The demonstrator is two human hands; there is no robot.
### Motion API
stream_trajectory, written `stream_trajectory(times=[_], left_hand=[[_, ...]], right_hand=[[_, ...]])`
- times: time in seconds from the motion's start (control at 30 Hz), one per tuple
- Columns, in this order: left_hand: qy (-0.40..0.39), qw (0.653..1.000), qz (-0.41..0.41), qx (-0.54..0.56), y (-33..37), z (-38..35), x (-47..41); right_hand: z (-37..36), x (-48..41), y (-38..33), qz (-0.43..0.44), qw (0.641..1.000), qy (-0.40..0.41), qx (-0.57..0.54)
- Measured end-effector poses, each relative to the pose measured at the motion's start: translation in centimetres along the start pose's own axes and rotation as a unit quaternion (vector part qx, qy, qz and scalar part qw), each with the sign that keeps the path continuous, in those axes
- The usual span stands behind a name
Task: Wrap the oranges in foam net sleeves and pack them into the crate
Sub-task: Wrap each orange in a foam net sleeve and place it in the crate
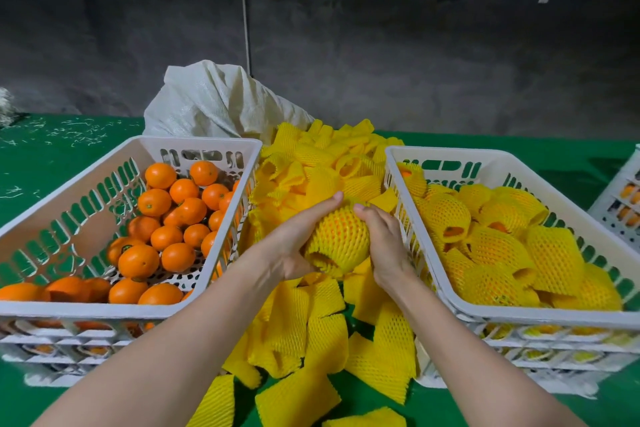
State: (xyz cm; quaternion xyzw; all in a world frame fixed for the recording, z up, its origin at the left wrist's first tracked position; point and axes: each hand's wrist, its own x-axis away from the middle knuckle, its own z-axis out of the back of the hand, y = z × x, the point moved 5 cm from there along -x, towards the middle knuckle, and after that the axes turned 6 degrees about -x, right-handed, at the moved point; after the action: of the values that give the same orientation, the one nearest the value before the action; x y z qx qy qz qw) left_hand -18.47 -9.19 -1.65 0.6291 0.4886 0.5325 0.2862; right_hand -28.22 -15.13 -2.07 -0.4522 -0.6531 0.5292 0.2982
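Spreading under everything, the green worktop [62, 163] carries a layout that reads as a left-to-right line of work. Toward its left edge sits the left crate [86, 310], white and slotted, partly filled with bare oranges [166, 218], a supply within easy reach of the left arm. Toward the right edge sits the right crate [502, 154], of the same kind and heaped with wrapped oranges [495, 246] in yellow mesh, so it is plainly the one being packed. Both seem to stand on further crates. Part of a third crate [620, 198] shows at the far right edge. Behind the gap between the two, toward the back edge, slumps a white woven sack [207, 100], probably what the sleeves came out of. The loose foam net sleeves [311, 322] spill down that gap to the near edge, where either hand can take one without a reach. Over the pile, a little nearer the right crate, both hands hold the sleeved orange [337, 236]. The left hand [294, 243] cups it from the left and below, fingers laid round its far side. The right hand [384, 246] grips its right side with curled fingers. Mesh covers the fruit, one open end facing the near edge, so I judge the wrapping is all but done, and the two-handed hold serves to seat the net.
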Motion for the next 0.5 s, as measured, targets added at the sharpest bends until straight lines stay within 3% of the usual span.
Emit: stream_trajectory(times=[0.2, 0.33, 0.43, 0.5], left_hand=[[-0.052, 0.997, 0.024, -0.053, -0.6, -0.7, 0.2], [-0.041, 0.995, -0.045, -0.074, -0.4, -1.2, -0.1], [-0.023, 0.996, -0.09, -0.02, 0.1, -2.2, -0.5], [-0.005, 0.994, -0.111, 0.018, 0.3, -3.3, -1.0]], right_hand=[[0.2, 1.9, -3.1, 0.133, 0.991, 0.008, 0.019], [1.3, 1.9, -3.0, 0.123, 0.987, -0.027, 0.101], [2.6, 2.9, -3.1, 0.171, 0.975, -0.001, 0.141], [2.6, 3.7, -3.0, 0.186, 0.969, -0.041, 0.16]])
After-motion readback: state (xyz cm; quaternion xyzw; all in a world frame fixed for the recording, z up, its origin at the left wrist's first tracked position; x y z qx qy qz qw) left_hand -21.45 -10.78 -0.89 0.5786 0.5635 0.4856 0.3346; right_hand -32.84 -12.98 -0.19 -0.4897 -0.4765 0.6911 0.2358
